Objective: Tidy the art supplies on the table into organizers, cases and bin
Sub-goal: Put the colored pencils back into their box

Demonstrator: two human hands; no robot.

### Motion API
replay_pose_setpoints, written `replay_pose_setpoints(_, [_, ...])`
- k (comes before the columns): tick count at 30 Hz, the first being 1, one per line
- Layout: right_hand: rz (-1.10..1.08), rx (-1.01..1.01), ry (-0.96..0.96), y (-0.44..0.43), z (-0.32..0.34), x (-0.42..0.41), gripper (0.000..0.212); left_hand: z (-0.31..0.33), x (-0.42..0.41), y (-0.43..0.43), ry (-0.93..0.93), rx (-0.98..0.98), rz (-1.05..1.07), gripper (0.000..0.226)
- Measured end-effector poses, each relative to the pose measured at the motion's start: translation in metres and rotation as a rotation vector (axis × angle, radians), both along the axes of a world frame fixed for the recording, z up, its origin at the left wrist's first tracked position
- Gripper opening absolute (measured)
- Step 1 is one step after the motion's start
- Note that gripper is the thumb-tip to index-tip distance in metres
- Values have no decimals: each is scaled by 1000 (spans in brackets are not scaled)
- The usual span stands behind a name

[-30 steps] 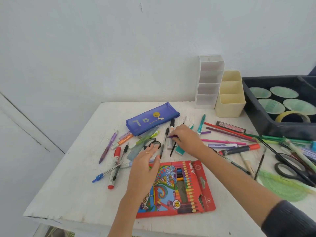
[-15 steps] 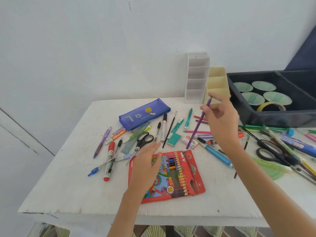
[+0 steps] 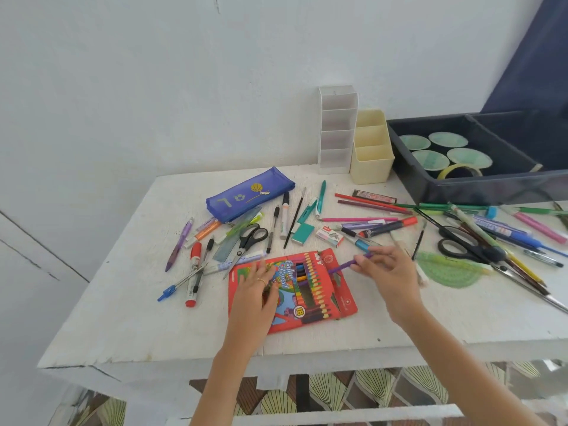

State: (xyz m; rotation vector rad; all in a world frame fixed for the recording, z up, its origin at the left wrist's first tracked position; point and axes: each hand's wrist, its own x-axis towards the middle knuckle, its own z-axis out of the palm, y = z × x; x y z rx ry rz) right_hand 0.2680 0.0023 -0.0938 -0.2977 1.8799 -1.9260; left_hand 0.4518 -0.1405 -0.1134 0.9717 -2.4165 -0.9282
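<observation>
A red coloured-pencil box [image 3: 319, 305] lies open-flapped near the table's front edge, with several pencils showing through its window. My left hand [image 3: 256, 290] rests flat on the box's left half, fingers straight. My right hand [image 3: 388, 272] pinches a purple pencil [image 3: 345, 266] by its far end, and the pencil's other end points into the box's open right end. Many pens, markers and pencils lie scattered over the white table [image 3: 123, 327].
A blue zip pencil case [image 3: 246, 196], a white tiered organizer [image 3: 336, 130] and a cream organizer [image 3: 370, 149] stand at the back. A dark bin [image 3: 461, 189] with tape rolls sits back right. Two pairs of scissors [image 3: 250, 239] [image 3: 470, 249] and a green protractor [image 3: 448, 272] lie among the pens.
My right hand picked the purple pencil from the pile, lifted it up, then brought it down to the red box's open end. My left hand slid onto the box.
</observation>
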Motion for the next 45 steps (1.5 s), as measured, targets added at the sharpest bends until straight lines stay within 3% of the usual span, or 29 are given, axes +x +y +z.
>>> replay_pose_setpoints(3, [122, 146, 160, 6, -10, 11, 21, -3, 1, -1, -10, -9, -4, 42])
replay_pose_setpoints(9, [142, 346, 561, -2, -19, 13, 12, -5, 1, -2, -35, -68, -28, 45])
replay_pose_setpoints(20, [495, 530, 877, -3, -12, -1, 12, -4, 0, -3, -90, -89, -36, 49])
replay_pose_setpoints(22, [538, 535, 866, -9, -9, 2, 8, -4, -2, -5, -110, -95, -42, 50])
replay_pose_setpoints(27, [501, 427, 711, -29, -4, 11, 26, -4, -2, -4, -165, -114, -102, 51])
replay_pose_setpoints(32, [557, 483, 756, -35, -8, 7, 36, -2, 0, -5, -161, -116, -96, 50])
replay_pose_setpoints(36, [673, 488, 709, -30, 2, -5, 29, 3, -1, -3, -110, -80, -25, 48])
replay_pose_setpoints(41, [436, 510, 767, -44, 24, -44, 14, 17, -26, -13, -7, -84, 14, 45])
replay_pose_setpoints(45, [400, 731, 884, -70, 28, -78, 21, 30, -58, -23, 24, -136, -34, 44])
